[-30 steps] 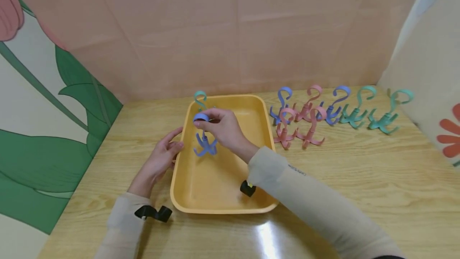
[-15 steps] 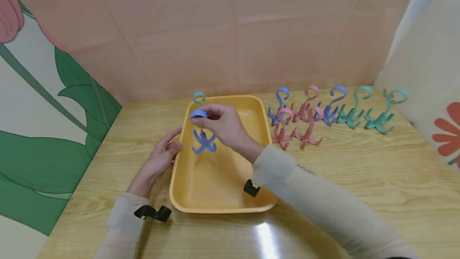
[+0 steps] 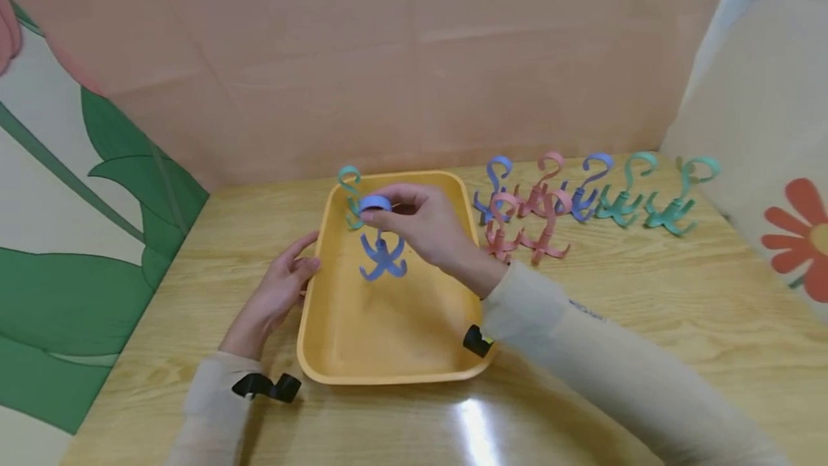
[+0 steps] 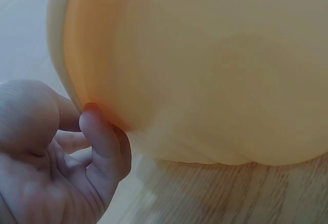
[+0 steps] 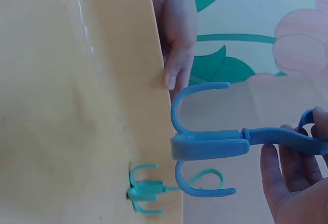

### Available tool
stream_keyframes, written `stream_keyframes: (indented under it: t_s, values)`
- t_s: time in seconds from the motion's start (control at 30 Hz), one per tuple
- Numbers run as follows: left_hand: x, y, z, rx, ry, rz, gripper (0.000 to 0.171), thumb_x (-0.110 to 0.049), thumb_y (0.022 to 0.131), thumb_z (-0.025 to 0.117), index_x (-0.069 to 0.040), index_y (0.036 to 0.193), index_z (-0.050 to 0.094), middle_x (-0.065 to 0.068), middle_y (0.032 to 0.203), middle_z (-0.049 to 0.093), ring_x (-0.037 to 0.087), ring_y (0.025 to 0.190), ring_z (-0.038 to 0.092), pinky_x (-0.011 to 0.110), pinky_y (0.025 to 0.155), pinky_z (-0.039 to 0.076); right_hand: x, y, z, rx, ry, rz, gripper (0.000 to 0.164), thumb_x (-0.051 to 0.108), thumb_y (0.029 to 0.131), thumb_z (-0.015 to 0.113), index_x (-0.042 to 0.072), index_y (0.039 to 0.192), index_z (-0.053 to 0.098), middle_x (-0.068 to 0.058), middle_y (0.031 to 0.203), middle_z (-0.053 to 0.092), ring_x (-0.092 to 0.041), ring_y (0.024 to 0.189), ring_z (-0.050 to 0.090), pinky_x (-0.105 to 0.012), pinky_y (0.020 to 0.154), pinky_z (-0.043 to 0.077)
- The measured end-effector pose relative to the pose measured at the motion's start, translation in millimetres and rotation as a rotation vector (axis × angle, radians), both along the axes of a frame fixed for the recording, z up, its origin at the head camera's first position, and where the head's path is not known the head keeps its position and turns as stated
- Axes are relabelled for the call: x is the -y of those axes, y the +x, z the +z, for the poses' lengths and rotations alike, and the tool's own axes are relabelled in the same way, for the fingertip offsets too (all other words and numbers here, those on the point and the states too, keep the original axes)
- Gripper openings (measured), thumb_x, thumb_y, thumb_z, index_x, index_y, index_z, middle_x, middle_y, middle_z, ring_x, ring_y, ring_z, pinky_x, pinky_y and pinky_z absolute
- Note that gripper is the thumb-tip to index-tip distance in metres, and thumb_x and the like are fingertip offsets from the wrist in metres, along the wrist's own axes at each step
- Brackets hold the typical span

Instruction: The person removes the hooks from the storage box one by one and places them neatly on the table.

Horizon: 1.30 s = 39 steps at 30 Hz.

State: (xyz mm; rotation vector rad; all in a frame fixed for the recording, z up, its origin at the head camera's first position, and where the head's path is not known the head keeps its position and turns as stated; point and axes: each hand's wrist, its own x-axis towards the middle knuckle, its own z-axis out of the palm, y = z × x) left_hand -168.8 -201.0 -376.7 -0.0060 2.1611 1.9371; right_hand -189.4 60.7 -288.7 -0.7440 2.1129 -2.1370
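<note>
My right hand (image 3: 427, 225) pinches a blue four-pronged rotating hook hanger (image 3: 383, 259) by its curved top, prongs down over the yellow tray (image 3: 310, 322). In the right wrist view, the stem of the blue hanger (image 5: 210, 144) runs up between thumb and fingers. A green hook hanger (image 3: 353, 213) stands in the tray's back left corner, its curved top rising above the rim. My left hand (image 3: 281, 286) holds the tray's left edge; in the left wrist view, the fingers of the left hand (image 4: 56, 157) curl against the underside of the tray (image 4: 205, 80).
Right of the tray on the wooden table (image 3: 582, 336), several pink, blue and green hook hangers stand close together, among them a pink one (image 3: 546, 239) in front and a green one (image 3: 673, 211) at the far right. A pink backdrop (image 3: 310, 63) rises behind the table.
The right hand with the blue hanger has moved rightward over the tray, away from the green hanger, more of which now shows. The left hand stays at the tray's edge.
</note>
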Motion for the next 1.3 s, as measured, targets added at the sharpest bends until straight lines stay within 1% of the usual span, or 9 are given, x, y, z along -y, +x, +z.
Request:
stream_keyframes:
  t_s: [0.17,0.3,0.53,0.6,0.77,0.83,0.97,1.1,1.3]
  values:
    - [1,0.4,0.2,-0.002,-0.003,-0.002,0.056,-0.011,0.108,0.045,-0.015,0.16,0.025,0.028,0.122,0.059,0.023,0.082,0.07,0.035,0.058,0.06,-20,4.0,3.3,-0.043,-0.023,0.006,0.012,0.002,0.09,0.074,-0.003,0.102,0.074,-0.01,0.094,0.073,-0.023,0.084,0.07,-0.036,0.076,0.059]
    - [0,0.8,0.2,0.0,-0.004,-0.003,0.056,-0.011,0.108,0.044,-0.015,0.16,0.025,0.027,0.121,0.059,0.023,0.082,0.07,0.035,0.058,0.06,-39,8.5,6.7,-0.042,0.007,-0.035,0.014,0.005,0.091,0.075,0.0,0.103,0.074,-0.01,0.095,0.073,-0.025,0.087,0.071,-0.041,0.08,0.059]
    - [1,1.3,-0.3,-0.009,-0.005,-0.013,0.056,-0.011,0.109,0.044,-0.015,0.161,0.024,0.028,0.119,0.06,0.025,0.082,0.071,0.037,0.059,0.06,-76,18.5,9.2,-0.044,0.004,-0.082,0.019,0.005,0.09,0.076,-0.001,0.107,0.073,-0.01,0.095,0.073,-0.024,0.086,0.071,-0.037,0.08,0.06]
    - [1,1.4,-0.6,-0.005,-0.002,-0.013,0.056,-0.011,0.108,0.044,-0.015,0.161,0.024,0.027,0.118,0.061,0.025,0.081,0.07,0.037,0.059,0.06,-88,21.3,7.9,-0.044,-0.012,-0.094,0.018,0.004,0.089,0.076,-0.001,0.107,0.073,-0.01,0.094,0.074,-0.022,0.082,0.071,-0.03,0.068,0.06]
    - [1,1.7,-0.1,0.007,0.001,-0.005,0.056,-0.011,0.108,0.044,-0.016,0.161,0.025,0.021,0.111,0.062,0.023,0.078,0.069,0.036,0.058,0.06,-117,25.5,2.9,-0.062,-0.059,-0.115,0.017,-0.001,0.09,0.074,-0.003,0.107,0.073,-0.01,0.09,0.074,-0.017,0.077,0.071,-0.023,0.054,0.054]
    - [1,1.9,0.1,0.007,0.0,-0.002,0.056,-0.011,0.108,0.045,-0.016,0.16,0.025,0.02,0.11,0.062,0.022,0.078,0.069,0.036,0.057,0.06,-129,26.4,1.3,-0.078,-0.074,-0.118,0.018,-0.003,0.09,0.073,-0.005,0.107,0.073,-0.011,0.093,0.075,-0.018,0.08,0.072,-0.023,0.063,0.057]
    - [1,2.0,-0.3,0.007,0.002,0.0,0.056,-0.011,0.108,0.045,-0.016,0.16,0.026,0.021,0.111,0.062,0.023,0.079,0.07,0.037,0.058,0.06,-150,30.0,-0.7,-0.069,-0.075,-0.14,0.015,-0.004,0.091,0.071,-0.007,0.106,0.072,-0.01,0.096,0.075,-0.017,0.084,0.072,-0.021,0.063,0.056]
    - [1,1.9,-0.8,0.01,0.006,-0.001,0.056,-0.011,0.108,0.045,-0.015,0.16,0.025,0.021,0.111,0.063,0.021,0.077,0.069,0.036,0.057,0.059,-170,33.9,-3.1,-0.048,-0.081,-0.171,0.015,-0.006,0.091,0.069,-0.008,0.106,0.071,-0.007,0.096,0.075,-0.017,0.084,0.071,-0.025,0.074,0.058]
    - [0,1.9,0.0,0.008,0.004,0.004,0.056,-0.011,0.108,0.045,-0.015,0.16,0.026,0.022,0.112,0.063,0.021,0.076,0.068,0.035,0.055,0.059,-194,38.2,-6.3,-0.017,-0.112,-0.174,0.018,-0.011,0.092,0.065,-0.011,0.11,0.069,-0.008,0.102,0.075,-0.017,0.093,0.072,-0.026,0.079,0.059]
